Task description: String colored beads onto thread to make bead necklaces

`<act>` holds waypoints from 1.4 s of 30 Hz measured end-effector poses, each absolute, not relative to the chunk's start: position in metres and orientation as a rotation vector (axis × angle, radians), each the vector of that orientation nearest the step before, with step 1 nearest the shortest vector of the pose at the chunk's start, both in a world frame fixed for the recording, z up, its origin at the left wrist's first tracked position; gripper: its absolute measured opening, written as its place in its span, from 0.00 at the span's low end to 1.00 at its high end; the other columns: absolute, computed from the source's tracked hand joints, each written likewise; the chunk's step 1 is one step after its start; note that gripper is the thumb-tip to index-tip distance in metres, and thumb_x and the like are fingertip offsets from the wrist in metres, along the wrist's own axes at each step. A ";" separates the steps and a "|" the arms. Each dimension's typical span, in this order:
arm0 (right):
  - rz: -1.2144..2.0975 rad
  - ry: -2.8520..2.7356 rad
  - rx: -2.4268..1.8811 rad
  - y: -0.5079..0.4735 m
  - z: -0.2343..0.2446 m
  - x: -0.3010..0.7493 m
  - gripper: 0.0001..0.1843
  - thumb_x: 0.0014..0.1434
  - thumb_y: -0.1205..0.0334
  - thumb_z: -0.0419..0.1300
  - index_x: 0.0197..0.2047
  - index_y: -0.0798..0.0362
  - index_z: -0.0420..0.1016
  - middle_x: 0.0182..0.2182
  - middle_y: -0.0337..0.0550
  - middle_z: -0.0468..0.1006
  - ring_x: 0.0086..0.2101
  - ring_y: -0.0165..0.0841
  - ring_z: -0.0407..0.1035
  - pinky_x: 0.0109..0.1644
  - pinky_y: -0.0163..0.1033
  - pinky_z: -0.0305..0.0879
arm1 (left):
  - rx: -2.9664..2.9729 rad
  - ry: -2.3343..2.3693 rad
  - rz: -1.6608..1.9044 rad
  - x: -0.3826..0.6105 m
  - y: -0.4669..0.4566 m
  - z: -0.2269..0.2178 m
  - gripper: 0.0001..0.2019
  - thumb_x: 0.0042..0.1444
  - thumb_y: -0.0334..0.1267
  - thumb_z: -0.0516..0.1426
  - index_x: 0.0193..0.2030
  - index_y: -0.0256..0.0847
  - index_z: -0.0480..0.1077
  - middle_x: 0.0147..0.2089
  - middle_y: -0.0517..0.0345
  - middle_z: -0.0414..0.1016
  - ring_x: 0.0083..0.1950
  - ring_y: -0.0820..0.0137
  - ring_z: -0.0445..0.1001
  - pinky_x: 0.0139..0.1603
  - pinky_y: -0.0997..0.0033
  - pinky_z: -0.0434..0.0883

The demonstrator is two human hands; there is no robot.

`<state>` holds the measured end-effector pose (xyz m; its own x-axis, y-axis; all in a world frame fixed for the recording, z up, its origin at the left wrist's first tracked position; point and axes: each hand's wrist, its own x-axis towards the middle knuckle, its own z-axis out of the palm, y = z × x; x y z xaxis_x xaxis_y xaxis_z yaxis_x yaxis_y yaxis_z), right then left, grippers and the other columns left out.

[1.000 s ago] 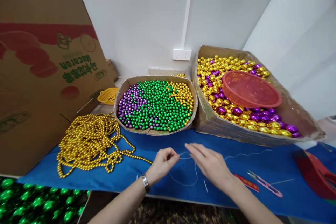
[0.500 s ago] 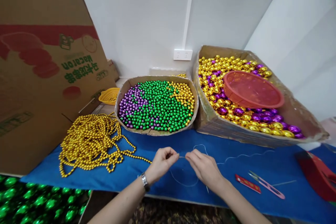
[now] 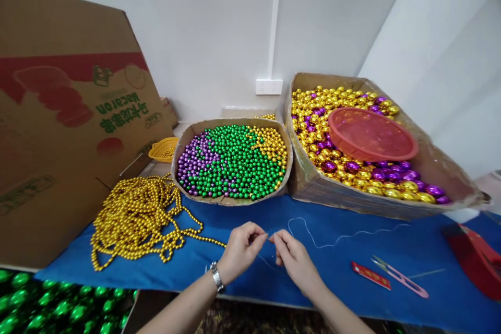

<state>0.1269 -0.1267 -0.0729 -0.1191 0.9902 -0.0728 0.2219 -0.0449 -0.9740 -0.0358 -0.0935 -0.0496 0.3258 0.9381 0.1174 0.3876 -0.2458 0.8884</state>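
Observation:
My left hand (image 3: 240, 249) and my right hand (image 3: 293, 260) meet over the blue cloth (image 3: 219, 271), fingertips almost touching. Both pinch a thin white thread (image 3: 332, 240) that loops off to the right across the cloth. A long string of gold beads (image 3: 136, 216) lies heaped to the left, and its tail runs toward my left hand. Just behind my hands stands a round cardboard box of small green, purple and gold beads (image 3: 233, 159).
A larger cardboard box of big gold and purple beads (image 3: 352, 167) holds a red plastic bowl (image 3: 371, 133). Thread snips (image 3: 395, 275) and a small red card (image 3: 370, 275) lie at right, beside a red object (image 3: 475, 261). A big printed carton (image 3: 66, 125) stands left; green balls (image 3: 58, 308) below.
My right hand has closed from spread fingers into a pinch and moved left to meet my left hand. The thread loop has been drawn in. The camera tilted slightly.

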 end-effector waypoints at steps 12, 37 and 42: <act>1.346 -1.210 -1.229 -0.133 -0.058 0.115 0.20 0.64 0.46 0.43 0.42 0.54 0.64 0.20 0.28 0.48 0.17 0.23 0.47 0.19 0.29 0.53 | 1.703 1.206 0.998 -0.039 -0.098 -0.058 0.10 0.56 0.42 0.56 0.29 0.38 0.73 0.28 0.56 0.71 0.28 0.71 0.65 0.30 0.74 0.62; 0.596 -1.895 -1.350 -0.145 -0.092 0.108 0.15 0.63 0.64 0.44 0.52 0.55 0.58 0.24 0.37 0.73 0.25 0.31 0.72 0.30 0.32 0.63 | 1.332 1.152 0.867 -0.031 -0.110 -0.066 0.13 0.51 0.44 0.58 0.28 0.34 0.71 0.24 0.61 0.67 0.26 0.75 0.61 0.27 0.76 0.58; 0.633 -1.857 -1.272 -0.151 -0.093 0.108 0.15 0.63 0.63 0.45 0.53 0.55 0.55 0.25 0.36 0.72 0.25 0.29 0.70 0.30 0.31 0.65 | 1.398 1.130 0.880 -0.032 -0.114 -0.064 0.11 0.52 0.42 0.57 0.28 0.34 0.70 0.25 0.59 0.68 0.28 0.74 0.64 0.29 0.76 0.60</act>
